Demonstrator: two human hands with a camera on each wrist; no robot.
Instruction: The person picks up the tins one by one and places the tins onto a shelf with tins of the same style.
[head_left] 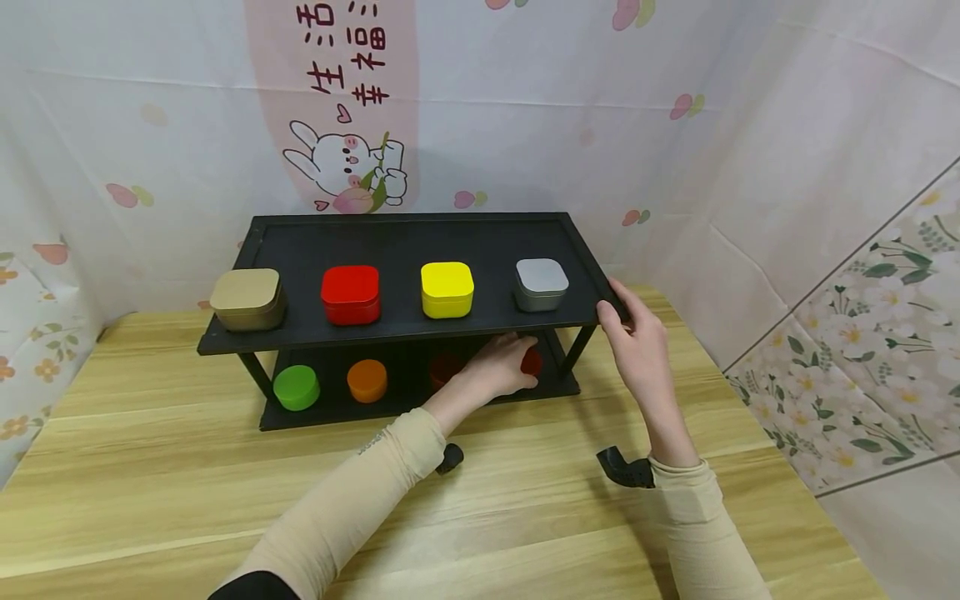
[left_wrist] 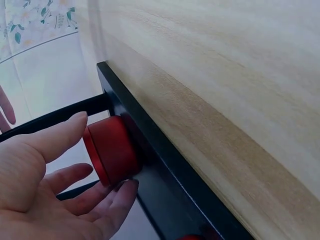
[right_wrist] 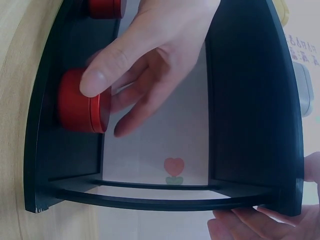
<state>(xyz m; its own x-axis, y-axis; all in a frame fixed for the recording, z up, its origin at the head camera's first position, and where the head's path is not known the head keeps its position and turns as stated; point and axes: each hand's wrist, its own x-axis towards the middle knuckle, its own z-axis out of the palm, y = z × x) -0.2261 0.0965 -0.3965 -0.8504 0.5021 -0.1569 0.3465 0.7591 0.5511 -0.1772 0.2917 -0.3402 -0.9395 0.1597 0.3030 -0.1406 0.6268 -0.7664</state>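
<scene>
My left hand [head_left: 495, 367] reaches under the top board of a black two-tier shelf [head_left: 405, 242]. Its thumb and fingers curl round a red round tin [left_wrist: 114, 150] standing near the right end of the lower tier. In the right wrist view the thumb lies against the tin's lid, while one finger stays apart from it. At the top board's right front corner, my right hand [head_left: 639, 346] grips the edge, thumb above and fingers underneath. Another red round tin [right_wrist: 106, 7] stands beside the held one, partly behind my left arm in the head view.
Along the top tier stand a gold tin [head_left: 249, 298], a red square tin [head_left: 351, 295], a yellow tin [head_left: 447, 290] and a silver tin [head_left: 541, 284]. Green [head_left: 296, 387] and orange [head_left: 367, 381] round tins occupy the lower left. A wooden table [head_left: 150, 467] bears the shelf; patterned cloth hangs behind.
</scene>
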